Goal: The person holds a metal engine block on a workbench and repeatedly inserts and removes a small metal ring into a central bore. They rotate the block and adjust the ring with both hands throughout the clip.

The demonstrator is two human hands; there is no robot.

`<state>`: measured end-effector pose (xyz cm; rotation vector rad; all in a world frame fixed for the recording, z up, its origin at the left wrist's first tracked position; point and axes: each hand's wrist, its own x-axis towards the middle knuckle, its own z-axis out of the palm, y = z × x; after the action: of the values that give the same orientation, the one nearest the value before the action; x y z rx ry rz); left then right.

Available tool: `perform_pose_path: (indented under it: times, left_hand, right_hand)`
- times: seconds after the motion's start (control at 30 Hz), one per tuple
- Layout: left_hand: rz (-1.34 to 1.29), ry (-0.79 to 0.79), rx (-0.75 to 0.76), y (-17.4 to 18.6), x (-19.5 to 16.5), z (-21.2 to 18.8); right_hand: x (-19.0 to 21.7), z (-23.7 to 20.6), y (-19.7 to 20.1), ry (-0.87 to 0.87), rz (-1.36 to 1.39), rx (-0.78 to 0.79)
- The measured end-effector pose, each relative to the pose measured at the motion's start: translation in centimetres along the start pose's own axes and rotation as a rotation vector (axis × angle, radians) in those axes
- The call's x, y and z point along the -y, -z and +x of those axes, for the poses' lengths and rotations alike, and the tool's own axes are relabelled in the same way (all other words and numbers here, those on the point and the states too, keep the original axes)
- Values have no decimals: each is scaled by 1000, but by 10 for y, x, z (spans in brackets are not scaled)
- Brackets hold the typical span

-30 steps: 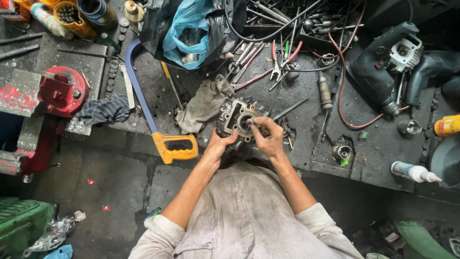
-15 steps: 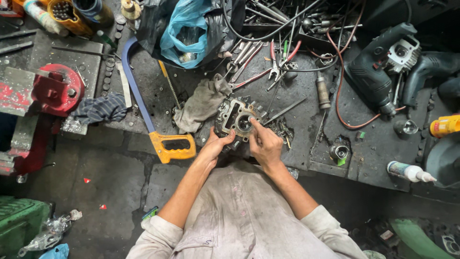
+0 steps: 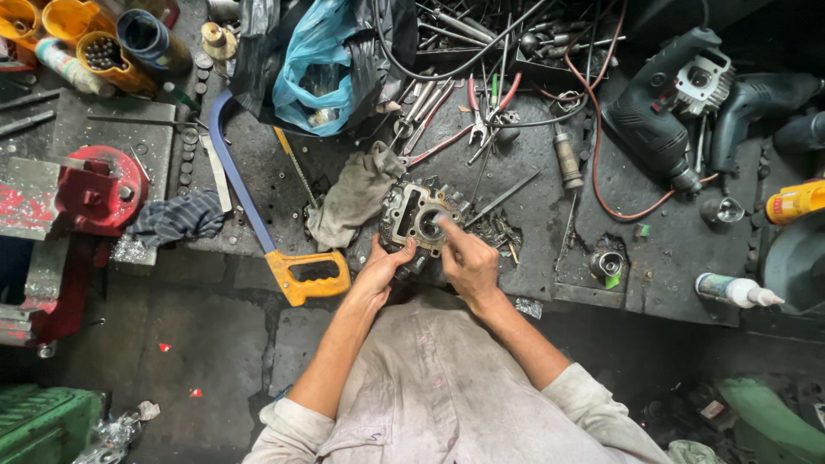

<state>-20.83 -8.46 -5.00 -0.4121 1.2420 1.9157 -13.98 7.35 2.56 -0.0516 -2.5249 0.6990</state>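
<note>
Head view, looking down. My workbench (image 3: 653,258), dark and oil-stained, fills the upper frame. On it, at upper right, lies a dark electric drill (image 3: 653,107) beside a small cylinder part. At far left sits a red vise (image 3: 82,189), with a striped dark rag (image 3: 176,216) just beside it. A hacksaw (image 3: 258,215) with a blue frame and an orange handle runs diagonally from the upper left toward my left wrist. A blue plastic bag (image 3: 314,73) lies at top centre; a grey rag (image 3: 354,196) lies below it, touching the left side of the metal engine cylinder head (image 3: 414,215), which rests near the bench's front edge, at centre. My left hand (image 3: 384,271) grips the lower left edge of the head, thumb on top, fingers curled beneath. My right hand (image 3: 468,262) has its index finger extended, the tip pressed at the round central bore, the other fingers folded. Red-handled pliers (image 3: 481,112) lie above.
</note>
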Motion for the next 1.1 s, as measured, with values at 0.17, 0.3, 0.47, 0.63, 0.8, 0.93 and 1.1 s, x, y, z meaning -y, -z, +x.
perform_pose_path:
  times: [0.17, 0.3, 0.47, 0.63, 0.8, 0.93, 1.1]
  left_hand:
    - [7, -1, -2, -2, -1, -1]
    - [-21, -10, -2, -2, 1, 0]
    - [22, -21, -28, -2, 4, 2]
    - [3, -10, -20, -4, 1, 0]
    - [-8, -23, -27, -7, -2, -4]
    - [-9, -29, -27, -9, -3, -6]
    - [4, -39, -35, -9, -3, -6]
  right_hand:
    - [5, -3, -4, -53, 32, 75]
    - [1, 0, -4, -243, 63, 153]
    - [-4, 8, -4, -319, 40, 250]
    - [-6, 12, -1, -320, 58, 259]
    - [-10, 15, 0, -382, 101, 312]
    - [-17, 17, 2, -359, 131, 361]
    - [-19, 19, 2, -361, 147, 345]
